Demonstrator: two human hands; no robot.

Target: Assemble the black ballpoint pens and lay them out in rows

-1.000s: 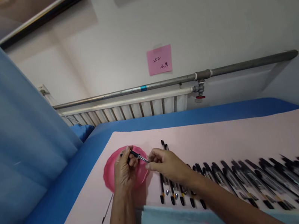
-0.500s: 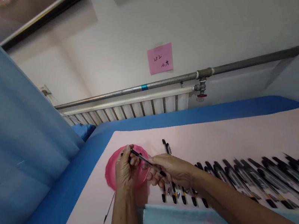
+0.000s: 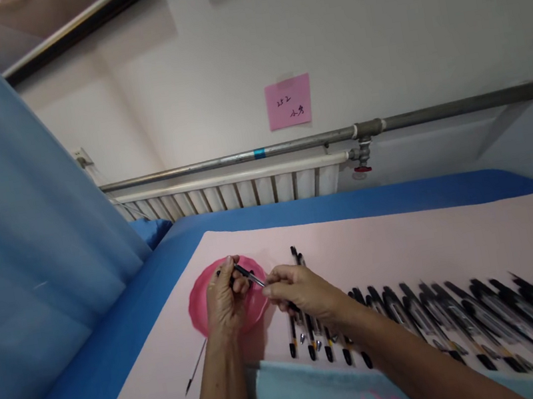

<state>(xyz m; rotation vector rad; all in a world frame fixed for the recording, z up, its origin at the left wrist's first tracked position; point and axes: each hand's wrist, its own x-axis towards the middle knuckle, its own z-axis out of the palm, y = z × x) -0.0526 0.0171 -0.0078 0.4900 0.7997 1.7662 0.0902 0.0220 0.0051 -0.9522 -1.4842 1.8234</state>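
A pen point(image 3: 249, 275) with a clear barrel and black ends is held slanting between my two hands. My left hand point(image 3: 226, 299) pinches its upper black end, over a pink scalloped plate point(image 3: 200, 298). Around the lower part of the barrel, the fingers of my right hand point(image 3: 299, 292) are closed. Small black pieces show in the plate beside my left fingers; their kind is unclear. Below the right hand lie several pen parts point(image 3: 312, 353) with black tips and small silver cones. A thin refill point(image 3: 195, 367) rests left of my left forearm.
Rows of pens and pen parts point(image 3: 466, 309) spread across the pink sheet point(image 3: 404, 238) to the right. A light blue cloth point(image 3: 308, 395) is at the near edge. A blue curtain point(image 3: 23, 231) hangs on the left; a radiator point(image 3: 230, 195) stands behind.
My right fingers have drawn in and closed further round the pen, where they were more spread before. The left hand keeps its pinch. The whole view has shifted slightly.
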